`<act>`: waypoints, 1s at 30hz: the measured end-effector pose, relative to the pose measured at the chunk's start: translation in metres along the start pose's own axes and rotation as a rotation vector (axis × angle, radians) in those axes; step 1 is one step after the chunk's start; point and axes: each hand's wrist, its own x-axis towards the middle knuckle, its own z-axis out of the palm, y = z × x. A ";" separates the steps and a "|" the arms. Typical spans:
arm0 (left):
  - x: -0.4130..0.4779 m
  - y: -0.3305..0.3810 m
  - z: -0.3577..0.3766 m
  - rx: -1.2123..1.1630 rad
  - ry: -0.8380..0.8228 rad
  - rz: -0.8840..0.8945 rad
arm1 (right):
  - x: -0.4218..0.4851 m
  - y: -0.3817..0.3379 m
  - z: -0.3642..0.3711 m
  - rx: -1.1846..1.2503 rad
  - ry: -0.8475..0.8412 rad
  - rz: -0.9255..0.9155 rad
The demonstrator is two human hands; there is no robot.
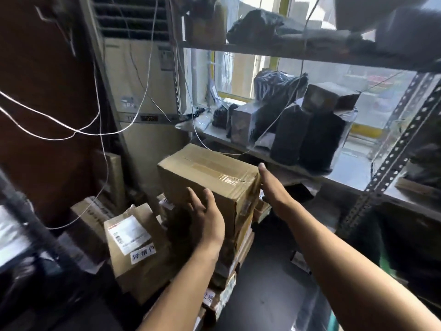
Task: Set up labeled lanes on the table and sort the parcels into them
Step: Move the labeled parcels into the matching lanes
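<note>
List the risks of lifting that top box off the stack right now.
1. The top box sits on an uneven stack; pulling it could topple the parcels below.
2. Loose wires hang close by, one trailing across the box's far edge, and might snag.
3. The left hand and right hand lie flat against its sides, so it may slip.

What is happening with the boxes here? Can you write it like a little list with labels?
place: storage corner beside a metal shelf
top box: taped cardboard box on top of a parcel stack
left hand: open, on the box's near side
right hand: open, at the box's right edge
nearby: labelled box leaning to the left
shelf: dark wrapped parcels
</note>
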 end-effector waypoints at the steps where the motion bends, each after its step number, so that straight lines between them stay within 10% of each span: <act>1: -0.002 0.002 0.001 0.015 -0.021 0.006 | 0.000 0.001 0.003 0.005 -0.006 -0.019; 30: -0.100 0.083 -0.014 -0.256 -0.201 0.521 | -0.178 -0.056 -0.053 0.281 0.289 -0.304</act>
